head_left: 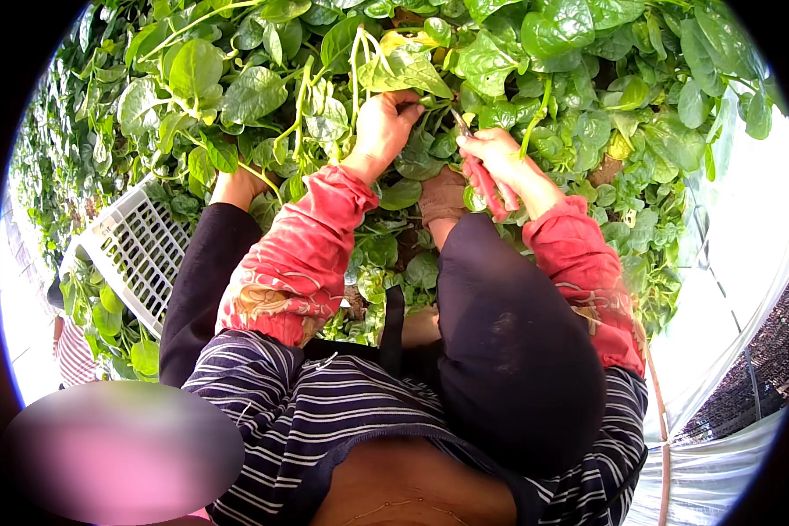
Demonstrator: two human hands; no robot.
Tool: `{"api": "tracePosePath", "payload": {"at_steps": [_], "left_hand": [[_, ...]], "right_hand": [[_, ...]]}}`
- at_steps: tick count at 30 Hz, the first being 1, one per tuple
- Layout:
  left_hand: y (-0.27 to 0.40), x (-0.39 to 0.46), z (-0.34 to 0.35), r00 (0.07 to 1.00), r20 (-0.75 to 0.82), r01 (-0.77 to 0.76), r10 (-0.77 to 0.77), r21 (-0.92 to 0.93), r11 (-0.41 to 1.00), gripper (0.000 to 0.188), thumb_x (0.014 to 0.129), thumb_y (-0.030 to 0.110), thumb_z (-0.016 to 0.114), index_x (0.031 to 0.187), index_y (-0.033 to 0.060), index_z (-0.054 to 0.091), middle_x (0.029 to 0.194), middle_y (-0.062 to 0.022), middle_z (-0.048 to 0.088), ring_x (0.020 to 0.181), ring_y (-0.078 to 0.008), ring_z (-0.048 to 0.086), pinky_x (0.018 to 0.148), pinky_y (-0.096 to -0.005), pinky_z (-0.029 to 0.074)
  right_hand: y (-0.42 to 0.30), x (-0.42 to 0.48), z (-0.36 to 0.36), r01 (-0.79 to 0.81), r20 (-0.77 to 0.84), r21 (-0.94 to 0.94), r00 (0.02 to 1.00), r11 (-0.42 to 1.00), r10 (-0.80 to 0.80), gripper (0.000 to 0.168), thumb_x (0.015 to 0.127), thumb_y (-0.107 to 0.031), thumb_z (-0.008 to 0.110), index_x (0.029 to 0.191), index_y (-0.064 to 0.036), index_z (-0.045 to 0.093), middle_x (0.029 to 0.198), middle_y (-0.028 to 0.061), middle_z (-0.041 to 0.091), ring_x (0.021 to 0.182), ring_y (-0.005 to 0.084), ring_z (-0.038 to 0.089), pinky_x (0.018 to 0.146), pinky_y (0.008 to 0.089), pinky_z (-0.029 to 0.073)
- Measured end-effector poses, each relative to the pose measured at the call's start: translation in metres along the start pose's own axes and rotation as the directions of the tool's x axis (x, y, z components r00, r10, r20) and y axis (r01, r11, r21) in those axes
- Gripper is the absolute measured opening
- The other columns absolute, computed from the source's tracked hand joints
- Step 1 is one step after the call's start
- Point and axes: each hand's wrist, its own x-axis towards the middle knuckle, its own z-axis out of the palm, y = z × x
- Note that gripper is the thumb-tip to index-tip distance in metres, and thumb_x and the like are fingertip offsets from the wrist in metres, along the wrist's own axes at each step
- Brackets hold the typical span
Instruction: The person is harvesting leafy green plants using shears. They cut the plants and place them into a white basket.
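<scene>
My left hand (386, 128) pinches a green stem (427, 102) among the plants, just under a broad leaf (404, 71) with long stalks hanging beside the wrist. To its right, my right hand (490, 154) is closed around red-handled pruning shears (486, 187). Their narrow metal tip points up and left toward the stems near my left fingertips. Whether the blades touch a stem is hard to tell. Dense green leafy plants (256, 95) surround both hands.
A white slatted plastic crate (138, 253) stands tilted at the left beside my leg, near more leaves. Part of another person in striped clothing (75, 355) shows at the far left. Pale plastic sheeting (749, 217) lines the right side, with dark netting (743, 375). My feet are among the plants.
</scene>
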Motion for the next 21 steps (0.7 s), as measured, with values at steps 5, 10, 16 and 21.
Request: {"api": "tracePosePath", "payload": {"at_steps": [5,10,16,21], "left_hand": [[0.048,-0.012,-0.024,0.940,0.220,0.342,-0.262,-0.618,0.708,0.009,0.081,0.000,0.064,0.088,0.0020,0.061,0.080,-0.0037,0.064,0.067,-0.0095,0.059,0.063,-0.0235,0.050],[0.067,-0.031,-0.040,0.967,0.122,0.250,-0.225,-0.641,0.725,0.007,0.082,0.000,0.063,0.088,0.0032,0.060,0.082,-0.0019,0.063,0.072,-0.0088,0.059,0.067,-0.0230,0.050],[0.094,-0.043,-0.066,0.915,-0.110,-0.395,0.388,-0.057,0.917,0.019,0.078,-0.009,0.058,0.092,0.0033,0.063,0.094,-0.0041,0.060,0.089,-0.0128,0.057,0.077,-0.0236,0.045],[0.103,-0.048,-0.085,0.874,-0.105,-0.465,0.475,0.106,0.879,0.022,0.075,-0.009,0.060,0.090,0.0049,0.068,0.115,-0.0077,0.053,0.103,-0.0189,0.055,0.086,-0.0295,0.046]], "right_hand": [[0.007,-0.042,-0.011,0.212,-0.052,0.071,0.977,0.975,-0.209,0.025,0.092,-0.026,0.052,0.092,-0.001,0.052,0.071,0.0064,0.057,0.050,0.0143,0.053,0.047,0.0279,0.045],[-0.005,-0.082,-0.007,0.438,0.041,-0.055,0.899,0.897,-0.436,0.020,0.092,-0.020,0.054,0.098,0.000,0.053,0.078,0.0038,0.057,0.054,0.0117,0.053,0.051,0.0258,0.045],[-0.048,-0.093,0.005,0.418,0.159,-0.415,0.908,0.808,-0.387,0.028,0.090,-0.025,0.056,0.087,0.002,0.051,0.067,0.0075,0.051,0.063,0.0104,0.043,0.060,0.0300,0.040],[-0.070,-0.085,0.026,0.354,0.190,-0.410,0.935,0.841,-0.300,0.026,0.091,-0.027,0.055,0.096,-0.001,0.053,0.064,0.0020,0.051,0.044,0.0069,0.045,0.040,0.0229,0.036]]}}
